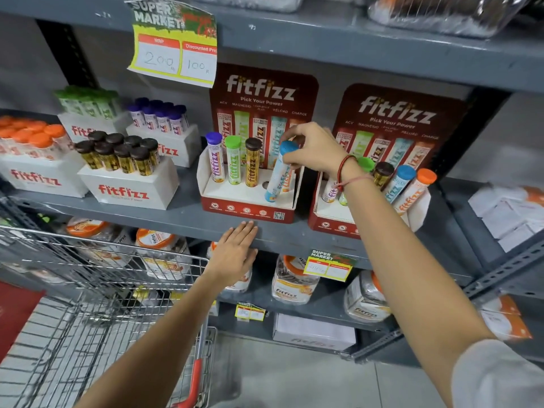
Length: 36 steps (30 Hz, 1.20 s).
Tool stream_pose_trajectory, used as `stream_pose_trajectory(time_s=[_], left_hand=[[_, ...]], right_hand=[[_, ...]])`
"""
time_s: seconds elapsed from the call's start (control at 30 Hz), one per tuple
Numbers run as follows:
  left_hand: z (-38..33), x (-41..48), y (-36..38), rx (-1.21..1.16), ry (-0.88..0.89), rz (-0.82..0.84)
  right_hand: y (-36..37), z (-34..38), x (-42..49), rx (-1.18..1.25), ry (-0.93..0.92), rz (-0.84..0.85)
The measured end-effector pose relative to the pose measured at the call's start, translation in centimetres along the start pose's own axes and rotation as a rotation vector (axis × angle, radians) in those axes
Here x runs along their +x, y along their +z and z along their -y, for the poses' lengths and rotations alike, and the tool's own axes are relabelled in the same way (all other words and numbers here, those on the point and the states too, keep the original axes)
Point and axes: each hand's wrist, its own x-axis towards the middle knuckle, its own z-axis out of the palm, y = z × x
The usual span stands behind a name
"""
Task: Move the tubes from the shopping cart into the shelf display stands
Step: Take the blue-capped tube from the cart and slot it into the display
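My right hand grips the top of a blue-capped tube, which leans in the left red display stand. That stand also holds a purple-capped tube, a green-capped tube and a brown-capped tube, all upright; one hole beside the blue tube shows empty. An orange tube sits partly hidden behind the blue one. My left hand lies flat and open against the shelf's front edge. The right display stand holds several tubes, partly hidden by my right arm. The wire shopping cart stands at the lower left.
White boxes filled with brown-, orange-, green- and purple-capped tubes stand on the shelf to the left. Jars line the shelf below. A price sign hangs from the upper shelf. White packets lie on the right.
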Motion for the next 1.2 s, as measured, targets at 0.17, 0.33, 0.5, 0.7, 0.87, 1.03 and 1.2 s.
stream_pose_trajectory(time_s=[0.17, 0.33, 0.5, 0.7, 0.87, 1.03, 1.2], left_hand=[[0.2, -0.1, 0.2, 0.006, 0.019, -0.002], [0.3, -0.1, 0.2, 0.013, 0.027, 0.000], [0.6, -0.1, 0.5, 0.021, 0.035, -0.019], [0.7, 0.0, 0.7, 0.026, 0.038, -0.031], [0.7, -0.1, 0.8, 0.019, 0.043, -0.048], [0.5, -0.1, 0.6, 0.031, 0.038, -0.049], [0.5, -0.1, 0.6, 0.029, 0.043, -0.050]], right_hand=[[1.0, 0.0, 2.0, -0.101, 0.030, -0.100], [1.6, 0.2, 3.0, -0.176, 0.045, -0.110], [1.7, 0.5, 3.6, -0.201, 0.068, -0.102], [2.2, 1.3, 3.9, -0.297, 0.048, -0.099], [2.3, 1.3, 4.1, -0.366, 0.071, -0.089], [2.9, 0.8, 3.8, -0.376, 0.084, -0.069], [3.5, 0.4, 3.5, -0.407, 0.062, -0.088]])
